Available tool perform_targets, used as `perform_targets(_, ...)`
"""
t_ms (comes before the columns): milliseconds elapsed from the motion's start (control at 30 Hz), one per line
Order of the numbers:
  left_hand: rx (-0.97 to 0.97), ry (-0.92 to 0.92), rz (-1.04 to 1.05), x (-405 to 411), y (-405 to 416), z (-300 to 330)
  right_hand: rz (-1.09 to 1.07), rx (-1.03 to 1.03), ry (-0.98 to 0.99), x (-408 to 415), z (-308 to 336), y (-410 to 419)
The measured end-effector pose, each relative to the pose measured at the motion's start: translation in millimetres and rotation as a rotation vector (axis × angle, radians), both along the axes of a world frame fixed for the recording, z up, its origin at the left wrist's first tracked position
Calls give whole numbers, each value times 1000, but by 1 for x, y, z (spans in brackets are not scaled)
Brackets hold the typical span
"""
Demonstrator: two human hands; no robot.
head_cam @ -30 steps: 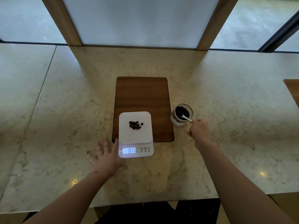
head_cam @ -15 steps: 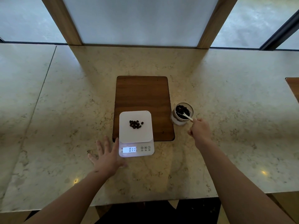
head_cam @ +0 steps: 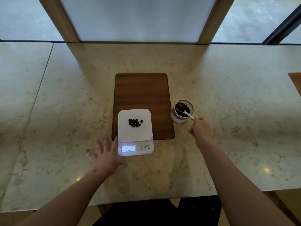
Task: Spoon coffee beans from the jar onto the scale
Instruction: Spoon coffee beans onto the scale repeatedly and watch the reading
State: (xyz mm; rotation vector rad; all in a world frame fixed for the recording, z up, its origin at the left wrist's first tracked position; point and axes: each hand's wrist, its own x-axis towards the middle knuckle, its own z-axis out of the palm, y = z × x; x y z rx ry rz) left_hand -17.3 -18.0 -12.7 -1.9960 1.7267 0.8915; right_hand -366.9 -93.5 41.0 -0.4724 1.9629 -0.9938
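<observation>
On the counter: a pale marble counter (head_cam: pixel 65 111) runs below the windows, with a dark wooden board (head_cam: pixel 141 92) lying flat in the middle.
Scale: a white scale (head_cam: pixel 135 128) sits with its far part on the near end of the board and its display end overhanging onto the marble; the lit display (head_cam: pixel 129 148) reads 0.11, and three round buttons sit to the right of it.
Beans on the scale: a small heap of coffee beans (head_cam: pixel 134 122) lies near the middle of the weighing plate, one bean a little apart on the right.
Jar: a lidless glass jar (head_cam: pixel 182 111) stands upright on the marble just beside the board's right edge, with dark beans inside.
Spoon: a white spoon (head_cam: pixel 185 111) leans out of the jar toward the near right, its bowl down among the beans and its handle crossing the rim.
Right hand: the right hand (head_cam: pixel 199 130) is closed in a pinch around the end of the spoon handle, just beside the jar on its near side.
Left hand: the left hand (head_cam: pixel 105 154) holds nothing; it lies flat with fingers spread on the marble, its thumb side touching the scale's left edge by the display.
Far right: the corner of a second wooden board (head_cam: pixel 295 84) shows at the edge of view.
</observation>
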Motion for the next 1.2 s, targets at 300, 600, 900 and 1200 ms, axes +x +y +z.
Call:
perform_targets(300, -1, 6, -2, 2, 0, -3, -12, -10, -26, -2, 6, 4)
perform_targets(600, -6, 22, 17, 2, -1, -3, -1, -56, -18, 2, 30, 4)
perform_targets(900, -24, 55, 24, 3, 0, -3, 72, -74, 17, 25, 50, 1)
perform_targets(1200, -36, 55, 41, 1, -3, -2, 153, -42, 4, 68, 42, 5)
